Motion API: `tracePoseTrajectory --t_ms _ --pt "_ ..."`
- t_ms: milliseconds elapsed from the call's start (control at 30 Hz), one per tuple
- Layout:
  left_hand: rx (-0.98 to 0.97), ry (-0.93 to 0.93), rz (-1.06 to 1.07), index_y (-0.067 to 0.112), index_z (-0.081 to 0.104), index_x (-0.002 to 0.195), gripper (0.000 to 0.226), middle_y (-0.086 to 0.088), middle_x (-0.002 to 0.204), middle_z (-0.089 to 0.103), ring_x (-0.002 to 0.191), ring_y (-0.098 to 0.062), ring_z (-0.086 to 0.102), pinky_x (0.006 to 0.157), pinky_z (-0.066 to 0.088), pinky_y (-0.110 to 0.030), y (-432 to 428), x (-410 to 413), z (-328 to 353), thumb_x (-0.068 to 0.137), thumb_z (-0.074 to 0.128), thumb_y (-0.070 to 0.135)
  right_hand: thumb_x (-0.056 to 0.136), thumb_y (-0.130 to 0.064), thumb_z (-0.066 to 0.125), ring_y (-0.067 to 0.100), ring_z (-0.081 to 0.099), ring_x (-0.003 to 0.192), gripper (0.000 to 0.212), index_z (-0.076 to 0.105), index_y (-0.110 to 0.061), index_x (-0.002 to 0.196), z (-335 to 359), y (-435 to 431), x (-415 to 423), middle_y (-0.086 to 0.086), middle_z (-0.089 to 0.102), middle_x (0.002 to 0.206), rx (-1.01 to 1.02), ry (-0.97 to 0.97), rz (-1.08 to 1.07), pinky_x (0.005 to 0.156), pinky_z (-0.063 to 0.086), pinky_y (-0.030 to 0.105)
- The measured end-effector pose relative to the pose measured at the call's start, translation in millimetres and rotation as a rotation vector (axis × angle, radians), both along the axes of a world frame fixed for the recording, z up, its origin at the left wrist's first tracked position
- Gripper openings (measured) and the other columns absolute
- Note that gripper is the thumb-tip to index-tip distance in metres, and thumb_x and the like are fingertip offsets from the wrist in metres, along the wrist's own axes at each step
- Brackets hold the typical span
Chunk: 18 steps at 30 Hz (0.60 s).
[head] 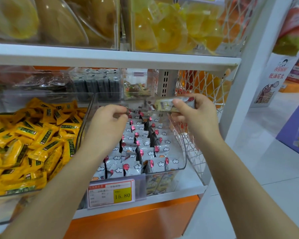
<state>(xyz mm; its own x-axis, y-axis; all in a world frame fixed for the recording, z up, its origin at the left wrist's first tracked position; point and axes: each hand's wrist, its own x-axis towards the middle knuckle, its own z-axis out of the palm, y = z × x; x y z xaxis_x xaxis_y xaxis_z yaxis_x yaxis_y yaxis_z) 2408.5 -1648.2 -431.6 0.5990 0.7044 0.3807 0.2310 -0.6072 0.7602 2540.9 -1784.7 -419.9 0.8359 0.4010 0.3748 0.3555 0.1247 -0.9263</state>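
A white snack packet (pixel 164 105) was pinched by the right hand (pixel 197 116) above the back right corner of the clear bin (pixel 183 152). The left hand (pixel 109 121) was curled over the bin's back left; whether anything was gripped could not be told. The packet was best lowered upright into the rows of cloud-printed packets (pixel 141 147). The bin was set on a white shelf (pixel 188 188), beside yellow sweets (pixel 33 138); a pale shop floor (pixel 274 169) was seen to the right.
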Motion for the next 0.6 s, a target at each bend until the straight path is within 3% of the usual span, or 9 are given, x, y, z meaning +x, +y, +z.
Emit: tracePoseTrajectory --t_ms 100,167,300,433,533,600 --pt "0.229 0.272 0.007 0.016 0.057 0.124 0.037 -0.010 0.128 0.052 0.116 -0.027 0.047 0.102 0.038 -0.043 15 18 0 0.091 0.044 0.011 0.085 -0.017 0.067 0.035 0.067 0.084 0.016 0.055 -0.007 0.088 0 11 12 0.009 0.065 0.089 -0.031 -0.036 -0.084 0.064 0.059 0.028" --pt "0.322 0.452 -0.033 0.010 0.057 0.123 0.037 -0.014 0.127 0.052 0.116 -0.031 0.047 0.101 0.040 -0.045 24 35 0 0.089 0.042 0.007 0.084 -0.019 0.068 0.030 0.067 0.086 0.015 0.054 -0.017 0.090 2 21 16 -0.008 0.060 0.089 -0.053 -0.078 -0.095 0.068 0.058 0.029" --pt "0.385 0.656 -0.118 0.002 0.052 0.122 0.035 -0.016 0.124 0.050 0.104 -0.028 0.053 0.089 0.048 -0.038 35 61 1 0.089 0.042 0.003 0.082 -0.019 0.069 0.028 0.066 0.082 0.022 0.056 -0.012 0.098 3 44 30 0.003 0.063 0.090 -0.147 -0.117 -0.083 0.077 0.055 0.043" --pt "0.394 0.739 -0.136 0.005 0.053 0.124 0.038 -0.016 0.117 0.054 0.096 -0.028 0.057 0.074 0.049 -0.031 45 69 2 0.090 0.039 0.002 0.083 -0.024 0.069 0.017 0.059 0.083 0.026 0.059 -0.010 0.103 6 67 45 -0.002 0.059 0.092 -0.301 -0.267 -0.031 0.072 0.050 0.026" --pt "0.436 0.730 -0.144 0.015 0.058 0.124 0.043 -0.015 0.125 0.052 0.106 -0.030 0.053 0.090 0.047 -0.034 50 66 0 0.087 0.041 0.002 0.085 -0.024 0.067 0.013 0.052 0.086 0.026 0.058 -0.011 0.105 12 84 52 -0.003 0.055 0.096 -0.477 -0.394 0.031 0.063 0.040 0.012" --pt "0.420 0.741 -0.147 0.023 0.056 0.127 0.049 -0.014 0.133 0.045 0.117 -0.033 0.045 0.099 0.041 -0.041 50 62 -2 0.086 0.040 0.002 0.086 -0.023 0.066 0.012 0.049 0.086 0.023 0.059 -0.011 0.104 15 93 54 -0.003 0.053 0.095 -0.581 -0.484 0.070 0.056 0.033 0.011"
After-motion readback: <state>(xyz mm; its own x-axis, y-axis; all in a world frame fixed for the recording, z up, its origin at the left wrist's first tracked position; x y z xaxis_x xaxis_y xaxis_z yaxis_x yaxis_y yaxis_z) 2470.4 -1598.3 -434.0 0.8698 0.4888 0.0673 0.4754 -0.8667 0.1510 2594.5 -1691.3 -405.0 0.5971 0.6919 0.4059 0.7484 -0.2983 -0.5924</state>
